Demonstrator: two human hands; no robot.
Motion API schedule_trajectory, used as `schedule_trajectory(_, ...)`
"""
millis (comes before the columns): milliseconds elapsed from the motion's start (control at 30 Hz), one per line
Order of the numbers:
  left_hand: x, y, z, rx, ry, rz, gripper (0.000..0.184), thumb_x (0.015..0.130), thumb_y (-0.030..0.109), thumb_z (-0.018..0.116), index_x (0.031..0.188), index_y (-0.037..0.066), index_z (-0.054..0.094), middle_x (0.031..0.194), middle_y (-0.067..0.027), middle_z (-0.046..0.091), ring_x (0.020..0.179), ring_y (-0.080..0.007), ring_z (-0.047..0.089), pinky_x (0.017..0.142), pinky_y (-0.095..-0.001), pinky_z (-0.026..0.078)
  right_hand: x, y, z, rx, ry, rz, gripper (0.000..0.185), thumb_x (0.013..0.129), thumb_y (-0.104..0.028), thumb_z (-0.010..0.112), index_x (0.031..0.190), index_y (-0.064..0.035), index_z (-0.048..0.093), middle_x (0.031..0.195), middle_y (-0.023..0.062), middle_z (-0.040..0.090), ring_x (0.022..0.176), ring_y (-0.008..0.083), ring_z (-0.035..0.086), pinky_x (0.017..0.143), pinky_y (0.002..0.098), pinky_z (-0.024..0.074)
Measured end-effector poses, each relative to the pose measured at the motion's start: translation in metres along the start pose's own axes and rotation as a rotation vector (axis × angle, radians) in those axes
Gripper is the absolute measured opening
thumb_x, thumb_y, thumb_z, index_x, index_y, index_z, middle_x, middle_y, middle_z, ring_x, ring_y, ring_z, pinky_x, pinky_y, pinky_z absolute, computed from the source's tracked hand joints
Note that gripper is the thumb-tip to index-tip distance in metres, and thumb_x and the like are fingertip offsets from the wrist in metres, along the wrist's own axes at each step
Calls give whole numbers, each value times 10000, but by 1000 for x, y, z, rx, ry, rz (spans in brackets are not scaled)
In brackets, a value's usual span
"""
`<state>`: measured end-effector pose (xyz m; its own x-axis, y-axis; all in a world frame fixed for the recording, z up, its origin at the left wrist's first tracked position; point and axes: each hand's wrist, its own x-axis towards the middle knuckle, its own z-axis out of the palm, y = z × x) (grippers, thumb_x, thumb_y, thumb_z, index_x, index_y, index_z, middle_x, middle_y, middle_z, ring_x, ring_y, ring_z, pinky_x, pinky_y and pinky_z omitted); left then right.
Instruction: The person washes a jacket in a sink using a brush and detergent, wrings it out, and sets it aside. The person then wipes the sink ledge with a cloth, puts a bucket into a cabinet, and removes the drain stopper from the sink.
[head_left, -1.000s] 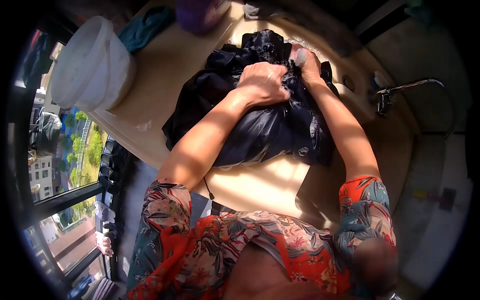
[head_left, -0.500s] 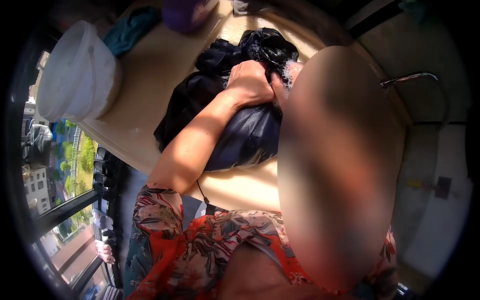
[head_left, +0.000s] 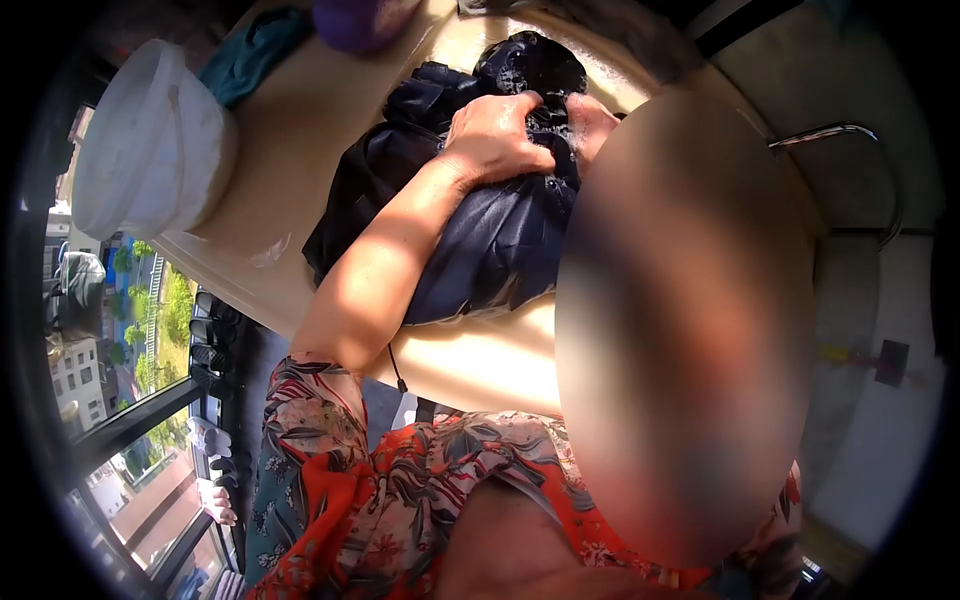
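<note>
A wet, dark navy garment (head_left: 480,250) lies bunched over the beige sink top, its shiny cloth wrinkled. From its lower edge dangles a thin drawcord with a small black toggle (head_left: 402,386). My left hand (head_left: 492,135) grips the cloth near the middle of the bundle, thumb spread away from the fingers and fabric between them. Close by on the right, my right hand (head_left: 592,125) holds the same cloth, fingers curled into it. Suds cling to the folds around both hands. A blurred oval covers my right forearm and part of that hand.
At the left stands a white bucket (head_left: 150,150), beside a teal cloth (head_left: 255,58). A purple container (head_left: 362,22) sits at the far edge of the beige sink top (head_left: 270,215). A chrome faucet (head_left: 830,132) juts out at right. Windows (head_left: 130,410) line the left.
My hands have moved slightly apart and up on the garment. My left thumb and fingers have spread from a tight fist. The bunched cloth has shifted a little away from me.
</note>
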<state>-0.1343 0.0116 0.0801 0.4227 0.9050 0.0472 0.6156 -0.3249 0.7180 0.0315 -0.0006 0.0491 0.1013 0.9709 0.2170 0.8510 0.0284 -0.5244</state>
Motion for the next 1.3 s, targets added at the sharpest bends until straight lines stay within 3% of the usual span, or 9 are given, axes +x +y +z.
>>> schedule_trajectory(167, 4, -17, 0, 5, 60, 22, 718, 555, 323, 623, 1206, 61, 475, 829, -163, 628, 876, -294, 600, 815, -372, 454, 90, 33, 7, -241, -194, 154, 345, 805, -377, 499, 928, -80, 623, 964, 154, 618, 933, 318, 575, 815, 398, 424)
schedule_trajectory(300, -3, -17, -6, 197, 53, 160, 832, 601, 316, 633, 1333, 102, 300, 1167, -193, 515, 1094, -348, 470, 916, -413, 383, 63, 39, -35, -505, -299, 106, 555, 807, -489, 522, 1260, -181, 431, 1229, 117, 498, 1127, 268, 460, 967, 473, 310)
schedule_trajectory(467, -55, 20, -9, 559, 135, 243, 862, 571, 239, 690, 1331, 118, 301, 1333, -138, 320, 1223, -339, 307, 879, -537, 350, 59, 82, -33, -372, -166, 52, 427, 820, -421, 532, 1092, -98, 594, 1009, 140, 620, 950, 270, 576, 852, 393, 417)
schedule_trajectory(567, -66, 10, -2, 498, 150, 222, 793, 568, 222, 693, 1272, 62, 365, 1287, -143, 352, 1186, -326, 338, 822, -469, 396, 32, -2, -45, 287, 62, 65, 355, 838, -376, 549, 921, -39, 624, 731, 142, 618, 710, 251, 616, 649, 363, 461)
schedule_trajectory(767, -69, 1, 6, 282, 237, 250, 594, 583, 177, 683, 1119, 23, 481, 1178, -128, 411, 1090, -308, 397, 873, -406, 386, -18, -29, 26, -92, 152, -406, 231, 855, -247, 508, 759, -47, 571, 744, 122, 604, 661, 289, 596, 590, 353, 489)
schedule_trajectory(1000, -65, 5, 10, 357, 243, 256, 538, 615, 181, 708, 1086, 11, 513, 1163, -122, 427, 1085, -278, 409, 894, -385, 364, 79, 12, 20, -457, -101, -202, 335, 851, -294, 404, 847, -31, 613, 835, 188, 622, 781, 376, 591, 707, 443, 473)
schedule_trajectory(1067, -64, 7, 11, 370, 247, 241, 524, 606, 170, 686, 1076, 15, 514, 1154, -130, 429, 1067, -297, 414, 892, -390, 365, 21, -9, 21, 74, 218, -229, 333, 875, -299, 422, 796, -36, 610, 786, 202, 604, 756, 371, 584, 662, 433, 459)
schedule_trajectory(1167, -63, 4, 15, 350, 231, 237, 523, 606, 157, 674, 1080, 15, 506, 1159, -140, 425, 1062, -309, 413, 896, -393, 358, -58, -45, 10, 153, 78, -288, 237, 868, -264, 478, 767, -56, 527, 722, 167, 558, 690, 364, 568, 606, 418, 454)
schedule_trajectory(1300, -65, 11, 12, 373, 192, 244, 521, 632, 149, 665, 1111, 36, 495, 1178, -143, 413, 1076, -311, 402, 913, -397, 347, 37, 11, 19, -312, 59, -165, 283, 892, -288, 388, 767, -111, 569, 752, 142, 604, 711, 345, 596, 607, 432, 482)
